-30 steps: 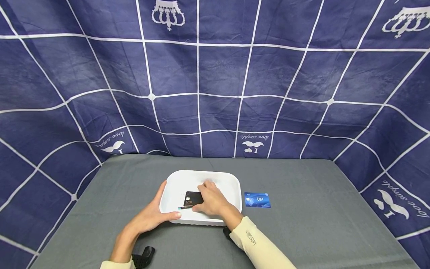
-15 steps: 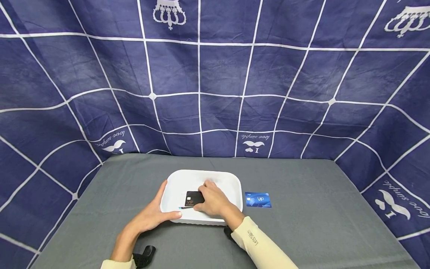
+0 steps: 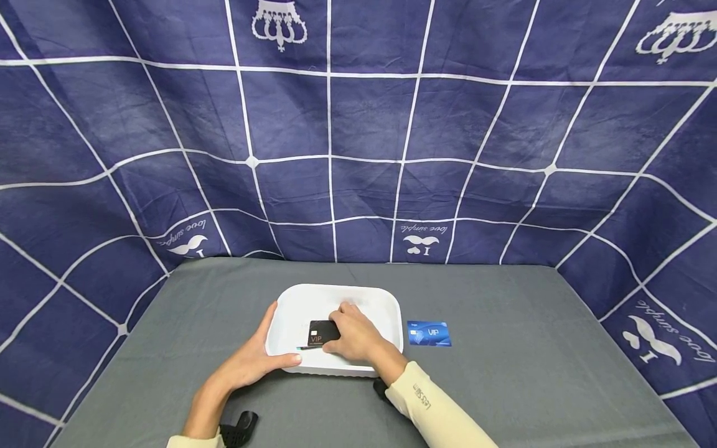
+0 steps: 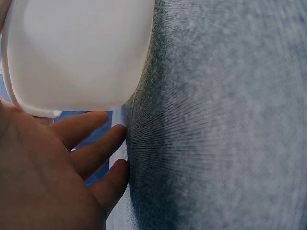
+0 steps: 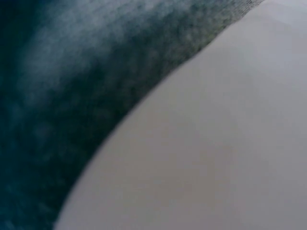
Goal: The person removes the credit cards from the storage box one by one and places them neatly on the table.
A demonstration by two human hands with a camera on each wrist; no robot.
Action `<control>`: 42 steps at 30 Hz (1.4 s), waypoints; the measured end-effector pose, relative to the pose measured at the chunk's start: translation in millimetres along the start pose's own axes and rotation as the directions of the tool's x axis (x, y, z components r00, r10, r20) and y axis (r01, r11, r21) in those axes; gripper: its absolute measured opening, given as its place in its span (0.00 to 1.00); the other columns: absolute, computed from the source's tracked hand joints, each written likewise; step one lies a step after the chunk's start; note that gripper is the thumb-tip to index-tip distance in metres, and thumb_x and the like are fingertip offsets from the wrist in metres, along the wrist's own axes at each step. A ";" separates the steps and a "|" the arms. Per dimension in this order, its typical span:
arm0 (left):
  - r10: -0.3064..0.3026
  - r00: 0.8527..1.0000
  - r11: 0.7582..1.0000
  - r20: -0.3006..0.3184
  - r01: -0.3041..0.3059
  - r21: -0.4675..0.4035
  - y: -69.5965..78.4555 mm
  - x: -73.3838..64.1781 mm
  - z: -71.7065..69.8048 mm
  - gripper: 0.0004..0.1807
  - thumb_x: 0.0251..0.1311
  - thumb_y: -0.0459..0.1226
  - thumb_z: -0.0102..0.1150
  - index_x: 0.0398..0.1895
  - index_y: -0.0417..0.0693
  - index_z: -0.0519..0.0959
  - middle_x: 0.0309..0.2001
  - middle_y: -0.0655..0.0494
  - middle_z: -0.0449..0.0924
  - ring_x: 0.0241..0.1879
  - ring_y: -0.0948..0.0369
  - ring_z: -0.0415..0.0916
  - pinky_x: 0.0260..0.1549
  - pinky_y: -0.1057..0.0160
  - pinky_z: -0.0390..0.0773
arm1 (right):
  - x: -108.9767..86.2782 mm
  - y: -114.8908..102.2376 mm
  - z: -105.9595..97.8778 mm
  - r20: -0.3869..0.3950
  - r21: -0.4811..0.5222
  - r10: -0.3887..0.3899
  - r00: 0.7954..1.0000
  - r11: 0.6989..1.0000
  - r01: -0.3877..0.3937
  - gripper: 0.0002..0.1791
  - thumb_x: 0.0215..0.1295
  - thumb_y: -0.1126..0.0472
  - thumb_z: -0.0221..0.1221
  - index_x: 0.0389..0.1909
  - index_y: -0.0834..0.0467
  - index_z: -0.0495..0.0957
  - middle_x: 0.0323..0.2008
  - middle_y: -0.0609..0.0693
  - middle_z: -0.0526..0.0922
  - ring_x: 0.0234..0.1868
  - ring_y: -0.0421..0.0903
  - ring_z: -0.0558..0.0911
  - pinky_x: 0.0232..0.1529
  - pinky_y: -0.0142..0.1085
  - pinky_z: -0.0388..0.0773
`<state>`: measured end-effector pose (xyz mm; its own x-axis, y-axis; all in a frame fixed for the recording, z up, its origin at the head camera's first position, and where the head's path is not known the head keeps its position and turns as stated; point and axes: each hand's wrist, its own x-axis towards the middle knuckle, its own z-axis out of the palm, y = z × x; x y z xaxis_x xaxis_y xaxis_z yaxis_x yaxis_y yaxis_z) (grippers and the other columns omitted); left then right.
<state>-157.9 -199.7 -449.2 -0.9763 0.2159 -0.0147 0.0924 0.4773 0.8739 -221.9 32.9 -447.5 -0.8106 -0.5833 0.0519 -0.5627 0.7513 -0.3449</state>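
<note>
A white plastic tray sits on the grey cloth. My left hand grips its near left corner, thumb on the front rim and index finger along the left side. In the left wrist view, the other fingers of the left hand lie spread below the tray wall. Inside the tray is a black VIP card, with a thin dark and blue edge showing along its near side. My right hand reaches over the front rim and grips the card's right part, covering it. The right wrist view shows only the blurred tray wall.
A blue VIP card lies flat on the grey cloth, just right of the tray. Behind the table hangs a navy curtain with white lines; it also runs along both sides.
Both hands keep their places on the tray and the black card. The view shifts slightly; nothing else visibly moves.
</note>
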 end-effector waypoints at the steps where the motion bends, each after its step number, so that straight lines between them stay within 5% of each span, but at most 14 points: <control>1: 0.002 1.000 1.000 0.000 -0.002 -0.006 0.0 0.3 0.3 0.66 0.49 0.46 0.75 0.79 0.45 0.34 0.77 0.38 0.43 0.71 0.41 0.50 0.63 0.39 0.53 | -0.2 0.2 -0.1 0.000 0.002 0.001 1.000 1.000 -0.001 0.29 0.52 0.48 0.73 0.51 0.60 0.80 0.39 0.47 0.72 0.42 0.42 0.70 0.45 0.34 0.71; 12: 0.059 0.998 0.998 -0.012 -0.059 -0.005 -1.9 2.4 3.0 0.65 0.50 0.45 0.75 0.79 0.45 0.36 0.76 0.38 0.45 0.70 0.43 0.52 0.63 0.39 0.54 | -1.2 1.9 -1.7 -0.007 0.007 0.004 1.000 1.000 -0.004 0.28 0.51 0.48 0.73 0.50 0.59 0.80 0.38 0.47 0.73 0.41 0.42 0.71 0.44 0.33 0.71; 33: 0.054 0.999 0.998 -0.008 -0.054 -0.014 -1.7 2.1 3.8 0.65 0.50 0.45 0.75 0.79 0.44 0.35 0.77 0.38 0.42 0.70 0.42 0.49 0.63 0.39 0.53 | -16.7 3.6 -18.5 -0.055 -0.116 -0.077 0.996 0.991 0.070 0.30 0.56 0.47 0.71 0.56 0.59 0.78 0.42 0.47 0.78 0.43 0.42 0.74 0.45 0.35 0.73; 42: 0.085 0.996 0.995 -0.016 -0.086 -0.044 -5.5 0.3 1.4 0.64 0.50 0.42 0.75 0.79 0.45 0.36 0.76 0.39 0.44 0.69 0.45 0.51 0.56 0.78 0.54 | -35.6 5.5 -53.2 -0.135 -0.105 -0.169 0.976 0.982 0.155 0.29 0.56 0.48 0.71 0.54 0.59 0.77 0.45 0.47 0.78 0.47 0.45 0.76 0.50 0.39 0.73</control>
<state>-158.4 -201.1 -454.7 -0.9678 0.2424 0.0672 0.1670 0.4194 0.8923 -204.7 74.3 -401.3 -0.7182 -0.6546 0.2360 -0.6958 0.6798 -0.2319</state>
